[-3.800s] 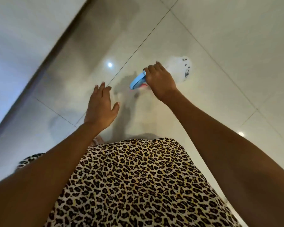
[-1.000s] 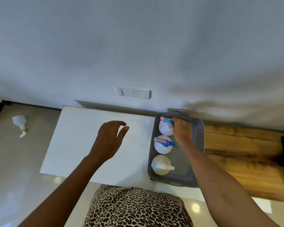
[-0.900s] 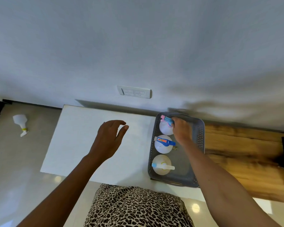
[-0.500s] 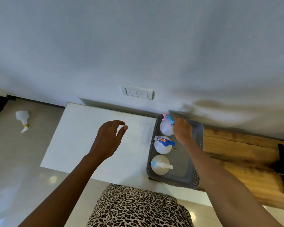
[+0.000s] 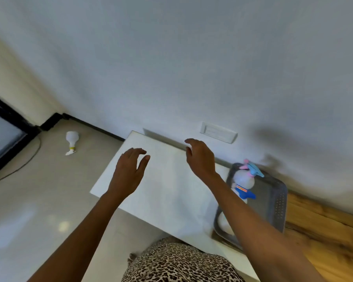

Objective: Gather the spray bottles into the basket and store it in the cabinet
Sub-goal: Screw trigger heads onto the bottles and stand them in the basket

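A grey perforated basket [image 5: 278, 202] stands at the right end of a white table top [image 5: 167, 192]. Inside it stand white spray bottles: one with a light blue and pink trigger [image 5: 245, 176] at the far end, one with a dark blue trigger [image 5: 244, 193] behind my right forearm, and a third [image 5: 222, 221] mostly hidden by that arm. Another white spray bottle [image 5: 71, 141] lies on the floor at the left near the wall. My left hand [image 5: 128, 174] and my right hand [image 5: 200, 157] hover over the table with loosely bent fingers, holding nothing.
A wooden surface [image 5: 322, 231] adjoins the table on the right. A wall socket plate [image 5: 218, 132] sits above the table. A black frame [image 5: 6, 123] and a cable [image 5: 27, 159] run along the floor at the left. My leopard-print clothing [image 5: 177, 263] fills the bottom.
My right hand let go of the light blue bottle in the basket and moved left over the table. The view swung left, bringing the floor bottle closer.
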